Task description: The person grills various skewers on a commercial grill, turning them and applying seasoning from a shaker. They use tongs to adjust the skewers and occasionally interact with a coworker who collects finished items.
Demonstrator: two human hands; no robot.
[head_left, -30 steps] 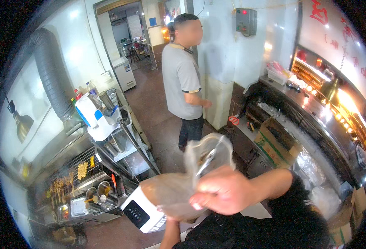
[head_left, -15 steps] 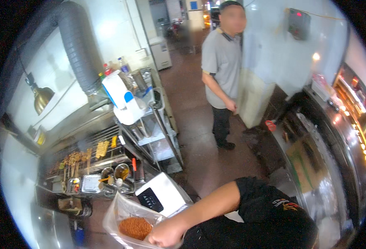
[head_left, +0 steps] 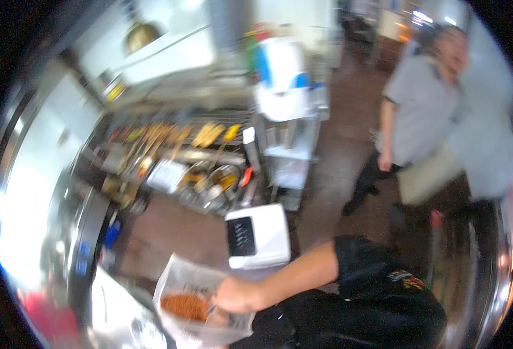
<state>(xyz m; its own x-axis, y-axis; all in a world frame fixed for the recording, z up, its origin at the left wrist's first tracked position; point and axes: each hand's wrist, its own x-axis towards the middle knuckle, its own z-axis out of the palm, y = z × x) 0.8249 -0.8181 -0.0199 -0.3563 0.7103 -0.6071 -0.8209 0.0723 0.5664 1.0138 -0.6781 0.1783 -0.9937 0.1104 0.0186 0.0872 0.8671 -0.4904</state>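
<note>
My right hand (head_left: 236, 295) is closed at the right rim of a translucent plastic bag (head_left: 178, 273), fingers curled over its edge. Inside the bag lies a heap of reddish-brown powder or granules (head_left: 184, 306). A small greyish shape shows just under my fingers; blur hides what it is. My right forearm reaches in from the right out of a black sleeve. A sliver of skin under the bag at the lower edge may be my left hand; its fingers are hidden. Just beyond the bag stands a white appliance (head_left: 268, 232) with a black button panel.
Skewers (head_left: 157, 139) lie on a long grill (head_left: 181, 116) at the back left, with metal bowls (head_left: 226, 176) and a metal tray (head_left: 166, 175) before it. A wheeled-looking shelf rack (head_left: 291, 152) stands behind the appliance. A person in a grey shirt (head_left: 422, 110) stands at the right.
The view has swung left, so the grill, rack and person appear farther right. The bag and my right hand sit a little higher in view, the hand still at the rim.
</note>
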